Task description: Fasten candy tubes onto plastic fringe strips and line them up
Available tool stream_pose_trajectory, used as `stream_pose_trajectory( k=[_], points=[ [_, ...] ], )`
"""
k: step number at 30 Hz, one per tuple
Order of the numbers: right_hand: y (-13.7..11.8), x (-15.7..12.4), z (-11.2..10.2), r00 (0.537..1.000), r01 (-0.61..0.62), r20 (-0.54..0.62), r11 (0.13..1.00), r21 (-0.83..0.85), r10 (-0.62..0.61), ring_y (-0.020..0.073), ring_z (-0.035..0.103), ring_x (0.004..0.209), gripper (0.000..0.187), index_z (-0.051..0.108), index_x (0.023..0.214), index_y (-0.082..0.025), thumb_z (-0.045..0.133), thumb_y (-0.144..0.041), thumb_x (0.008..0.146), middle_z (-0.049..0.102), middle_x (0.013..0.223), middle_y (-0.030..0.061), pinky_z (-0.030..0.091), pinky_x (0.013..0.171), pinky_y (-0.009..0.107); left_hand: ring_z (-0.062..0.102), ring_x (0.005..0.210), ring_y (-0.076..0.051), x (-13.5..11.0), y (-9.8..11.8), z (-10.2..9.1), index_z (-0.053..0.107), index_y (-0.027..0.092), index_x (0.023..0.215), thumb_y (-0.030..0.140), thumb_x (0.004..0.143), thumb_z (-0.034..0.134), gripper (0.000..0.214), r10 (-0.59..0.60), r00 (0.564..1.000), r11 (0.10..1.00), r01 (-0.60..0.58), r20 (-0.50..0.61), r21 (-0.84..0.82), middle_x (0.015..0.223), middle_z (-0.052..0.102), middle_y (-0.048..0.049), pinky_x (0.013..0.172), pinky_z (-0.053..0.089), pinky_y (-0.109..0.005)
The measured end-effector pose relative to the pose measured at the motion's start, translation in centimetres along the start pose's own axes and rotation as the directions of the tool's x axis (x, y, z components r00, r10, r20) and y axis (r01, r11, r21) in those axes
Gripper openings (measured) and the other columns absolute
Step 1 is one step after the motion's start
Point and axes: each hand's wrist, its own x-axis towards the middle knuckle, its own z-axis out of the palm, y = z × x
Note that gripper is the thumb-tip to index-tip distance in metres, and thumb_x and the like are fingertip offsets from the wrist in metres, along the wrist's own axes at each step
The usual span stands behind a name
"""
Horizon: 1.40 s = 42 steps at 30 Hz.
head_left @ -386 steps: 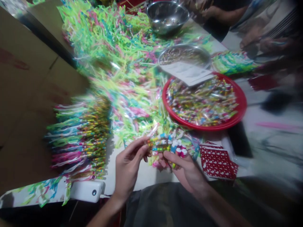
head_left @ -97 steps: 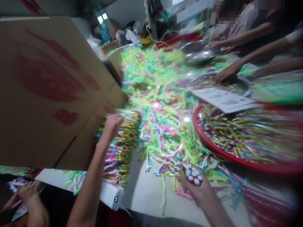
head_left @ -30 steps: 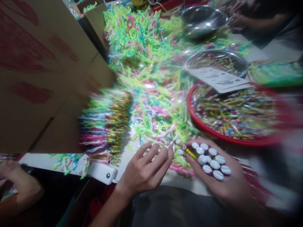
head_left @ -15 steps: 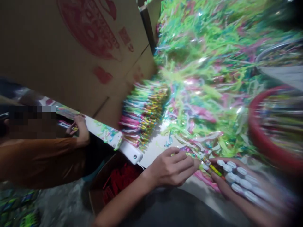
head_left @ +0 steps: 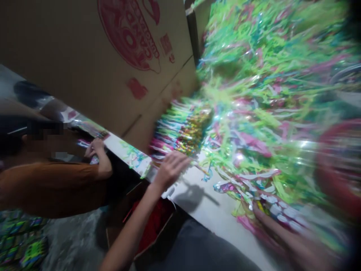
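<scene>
My left hand (head_left: 172, 171) is blurred, with its fingers spread above the white table edge, holding nothing. It is nearest to a long row of fringed candy sticks (head_left: 186, 133) and touches none that I can see. At the lower right, my right hand (head_left: 284, 233) is curled around a bunch of white-capped candy tubes (head_left: 278, 212), with a yellow stick (head_left: 260, 206) at its fingertips. Heaped shredded plastic streamers (head_left: 254, 98) in green, pink and blue spread beyond both hands.
A large printed cardboard sheet (head_left: 126, 37) stands at the left. The rim of a red tray (head_left: 337, 169) blurs at the right edge. A co-worker in an orange sleeve (head_left: 53, 184) works beyond the table's edge. A box with red contents (head_left: 149, 222) sits below.
My left hand has moved away from my right hand, up and left toward the candy row, with its fingers spread. The view has swung further left. My right hand still holds the tubes.
</scene>
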Motion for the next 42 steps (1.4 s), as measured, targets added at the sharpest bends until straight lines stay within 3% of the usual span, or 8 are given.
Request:
stream_pose_trajectory(
  k=[4, 9, 13, 18, 22, 28, 32, 42],
  points=[
    [-1.1, -1.6, 0.7, 0.996, -0.082, -0.046, 0.996, -0.034, 0.08, 0.0401, 0.069, 0.124, 0.071, 0.073, 0.115, -0.022, 0.081, -0.073, 0.066, 0.079, 0.122, 0.0131, 0.057, 0.109, 0.044, 0.061, 0.122, -0.027, 0.0, -7.2, 0.2, 0.07, 0.017, 0.126, 0.008, 0.103, 0.045, 0.036, -0.223, 0.974, 0.973, 0.225, -0.041, 0.056, 0.122, 0.072, -0.0136, 0.109, 0.043, -0.046],
    [-2.4, -3.0, 1.5, 0.996, -0.074, -0.039, 0.995, 0.063, 0.077, 0.0421, 0.069, 0.123, 0.063, 0.078, 0.102, -0.024, 0.08, -0.075, 0.065, 0.078, 0.122, 0.0128, 0.054, 0.112, 0.048, 0.056, 0.128, -0.026, 0.3, -10.8, 0.9, 0.072, 0.021, 0.127, 0.008, 0.101, 0.043, 0.04, -0.334, 0.943, 0.942, 0.334, -0.002, 0.03, 0.13, 0.067, -0.012, 0.112, 0.042, -0.044],
    [-1.7, -2.4, 1.1, 0.992, -0.129, 0.011, 0.989, 0.071, 0.128, 0.0384, 0.07, 0.123, 0.058, 0.078, 0.105, -0.022, 0.088, -0.06, 0.063, 0.079, 0.121, 0.0125, 0.058, 0.105, 0.039, 0.057, 0.126, -0.024, 0.3, -10.7, 1.5, 0.072, 0.018, 0.123, 0.014, 0.104, 0.042, 0.036, -0.352, 0.936, 0.936, 0.352, 0.025, -0.023, 0.128, 0.067, -0.012, 0.112, 0.044, -0.042],
    [-0.4, -1.5, 0.9, 0.98, -0.199, 0.027, 0.97, 0.141, 0.197, 0.0323, 0.075, 0.109, 0.088, 0.067, 0.134, -0.02, 0.096, -0.038, 0.053, 0.08, 0.113, 0.0085, 0.064, 0.085, 0.029, 0.06, 0.123, -0.022, -0.4, -10.5, 2.3, 0.07, 0.017, 0.121, 0.017, 0.107, 0.04, 0.034, -0.327, 0.945, 0.937, 0.323, -0.01, -0.133, 0.126, 0.066, -0.012, 0.109, 0.048, -0.039],
    [-0.2, -1.6, 1.1, 0.982, -0.188, 0.06, 0.968, 0.166, 0.18, 0.025, 0.076, 0.082, 0.089, 0.064, 0.137, -0.018, 0.095, -0.051, 0.06, 0.08, 0.089, 0.0049, 0.063, 0.069, 0.025, 0.063, 0.113, -0.022, -0.8, -10.8, 3.4, 0.07, 0.019, 0.113, 0.022, 0.106, 0.046, 0.025, -0.361, 0.926, 0.923, 0.338, -0.108, -0.183, 0.116, 0.066, -0.0105, 0.103, 0.052, -0.04],
    [-0.1, -2.1, 1.6, 0.991, -0.132, 0.009, 0.978, 0.163, 0.133, 0.0247, 0.074, 0.087, 0.075, 0.072, 0.123, -0.02, 0.095, -0.056, 0.061, 0.08, 0.094, 0.0064, 0.06, 0.07, 0.025, 0.066, 0.114, -0.022, -0.5, -10.0, 4.2, 0.07, 0.021, 0.104, 0.011, 0.098, 0.048, 0.025, -0.323, 0.94, 0.923, 0.288, -0.109, -0.257, 0.115, 0.068, -0.0087, 0.098, 0.055, -0.037],
    [-0.2, -2.3, 1.2, 0.989, -0.131, 0.092, 0.967, 0.218, 0.113, 0.0159, 0.055, 0.058, 0.068, 0.072, 0.121, -0.02, 0.092, -0.056, 0.066, 0.064, 0.067, -0.0004, 0.04, 0.047, 0.024, 0.062, 0.12, -0.025, -0.4, -8.8, 3.5, 0.07, 0.019, 0.111, 0.007, 0.094, 0.047, 0.031, -0.358, 0.914, 0.915, 0.303, -0.19, -0.266, 0.121, 0.066, -0.0105, 0.104, 0.051, -0.041],
    [0.2, -2.2, 0.3, 0.985, -0.086, 0.166, 0.963, 0.253, 0.045, 0.0075, 0.041, 0.052, 0.063, 0.066, 0.128, -0.017, 0.085, -0.053, 0.08, 0.061, 0.069, -0.0018, 0.031, 0.049, 0.022, 0.059, 0.116, -0.026, -0.8, -7.6, 5.1, 0.069, 0.018, 0.116, 0.011, 0.095, 0.044, 0.034, -0.44, 0.853, 0.896, 0.396, -0.282, -0.202, 0.117, 0.065, -0.0111, 0.104, 0.047, -0.042]
  ],
)
